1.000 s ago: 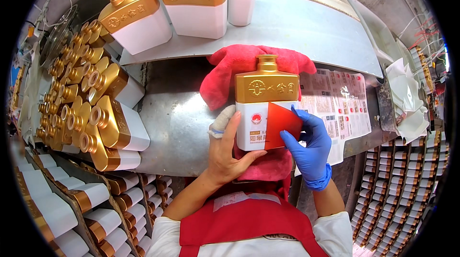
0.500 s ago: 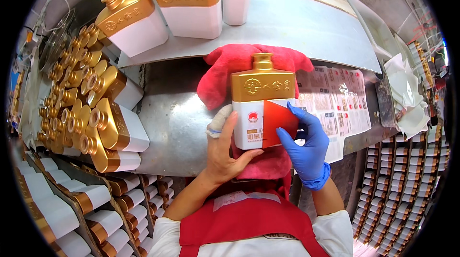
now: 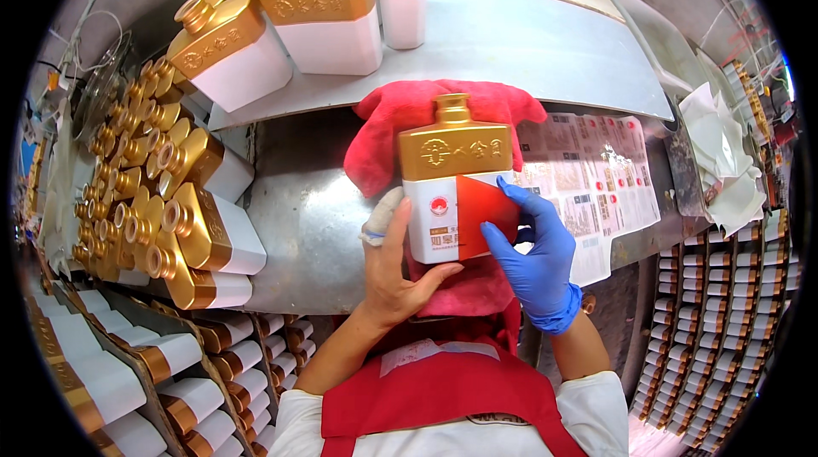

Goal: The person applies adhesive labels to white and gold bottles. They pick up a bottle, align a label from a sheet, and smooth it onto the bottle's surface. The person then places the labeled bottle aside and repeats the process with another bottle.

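A flat-sided bottle [image 3: 417, 231], white below and gold at the shoulder and neck, stands over a red cloth [image 3: 371, 150] in front of me. My left hand [image 3: 390, 274], bare with a pale wrap on some fingers, grips its left side and lower edge, thumb along the bottom. In a blue glove, my right hand [image 3: 543, 261] pinches a red flat scraper [image 3: 486, 214] between thumb and fingers. The scraper lies against the right part of the white face and covers it. Left of it show a red round emblem and small print.
Gold-and-white bottles [image 3: 319, 35] stand on a raised grey board [image 3: 511, 40]. More bottles [image 3: 192, 155] lie stacked at the left; racks of them [image 3: 707, 312] flank me. Printed decal sheets [image 3: 626, 172] lie right, beside crumpled white paper [image 3: 724, 159].
The view has shifted slightly, so bottle and hands sit a little further left. More print shows beside the scraper's left edge. Both hands keep their hold.
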A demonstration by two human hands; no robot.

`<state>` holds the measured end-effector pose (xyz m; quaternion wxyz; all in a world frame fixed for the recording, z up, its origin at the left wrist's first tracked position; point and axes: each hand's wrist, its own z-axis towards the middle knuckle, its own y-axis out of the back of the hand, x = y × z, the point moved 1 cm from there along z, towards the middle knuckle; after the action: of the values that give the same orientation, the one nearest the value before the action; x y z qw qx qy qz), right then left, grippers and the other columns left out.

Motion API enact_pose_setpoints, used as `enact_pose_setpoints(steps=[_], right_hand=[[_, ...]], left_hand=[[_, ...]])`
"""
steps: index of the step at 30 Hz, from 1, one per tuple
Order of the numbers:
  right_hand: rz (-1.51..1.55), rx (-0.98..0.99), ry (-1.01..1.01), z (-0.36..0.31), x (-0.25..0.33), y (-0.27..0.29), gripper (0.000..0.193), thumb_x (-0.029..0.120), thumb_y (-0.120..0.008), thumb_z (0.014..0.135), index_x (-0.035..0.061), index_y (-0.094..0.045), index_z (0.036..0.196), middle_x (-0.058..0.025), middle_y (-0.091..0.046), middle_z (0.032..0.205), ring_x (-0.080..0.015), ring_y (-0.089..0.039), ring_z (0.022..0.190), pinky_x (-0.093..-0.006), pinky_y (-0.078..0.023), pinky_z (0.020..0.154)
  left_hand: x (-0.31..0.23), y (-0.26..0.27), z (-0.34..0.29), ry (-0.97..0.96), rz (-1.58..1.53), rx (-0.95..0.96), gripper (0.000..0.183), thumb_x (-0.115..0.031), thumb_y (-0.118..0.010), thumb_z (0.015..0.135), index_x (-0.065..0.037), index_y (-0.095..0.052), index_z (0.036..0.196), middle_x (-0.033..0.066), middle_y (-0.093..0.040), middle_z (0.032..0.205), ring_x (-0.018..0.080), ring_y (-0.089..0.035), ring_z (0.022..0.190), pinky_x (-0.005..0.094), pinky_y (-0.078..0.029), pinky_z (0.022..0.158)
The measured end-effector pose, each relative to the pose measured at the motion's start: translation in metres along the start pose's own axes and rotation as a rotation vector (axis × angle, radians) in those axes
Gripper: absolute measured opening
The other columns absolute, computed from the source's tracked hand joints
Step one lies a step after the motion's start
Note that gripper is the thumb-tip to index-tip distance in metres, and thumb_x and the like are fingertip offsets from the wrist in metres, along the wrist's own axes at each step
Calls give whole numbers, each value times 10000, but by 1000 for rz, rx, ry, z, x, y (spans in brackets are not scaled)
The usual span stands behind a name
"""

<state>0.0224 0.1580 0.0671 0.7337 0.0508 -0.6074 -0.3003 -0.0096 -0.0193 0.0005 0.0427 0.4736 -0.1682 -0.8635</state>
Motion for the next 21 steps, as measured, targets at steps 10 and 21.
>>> enact_pose_setpoints(steps=[10, 21], right_hand=[[-23, 10, 31, 1, 4, 1, 455, 57, -720, 774, 61, -584, 1208, -66, -631, 1026, -103, -518, 683, -235, -480, 606], [-5, 39, -10, 1, 4, 2, 434, 21, -706, 771, 20, -568, 1182, -66, -635, 1132, -84, -598, 821, -198, -481, 609]], left_hand=[[-4, -1, -2, 16, 6, 5, 950, -164, -873, 597, 12, -354, 1373, 231, -411, 1354, 373, -416, 1229, 425, -345, 1014], [-6, -1, -3, 5, 28, 9, 963, -182, -870, 605, 11, -338, 1384, 234, -394, 1365, 383, -402, 1238, 437, -335, 1025]])
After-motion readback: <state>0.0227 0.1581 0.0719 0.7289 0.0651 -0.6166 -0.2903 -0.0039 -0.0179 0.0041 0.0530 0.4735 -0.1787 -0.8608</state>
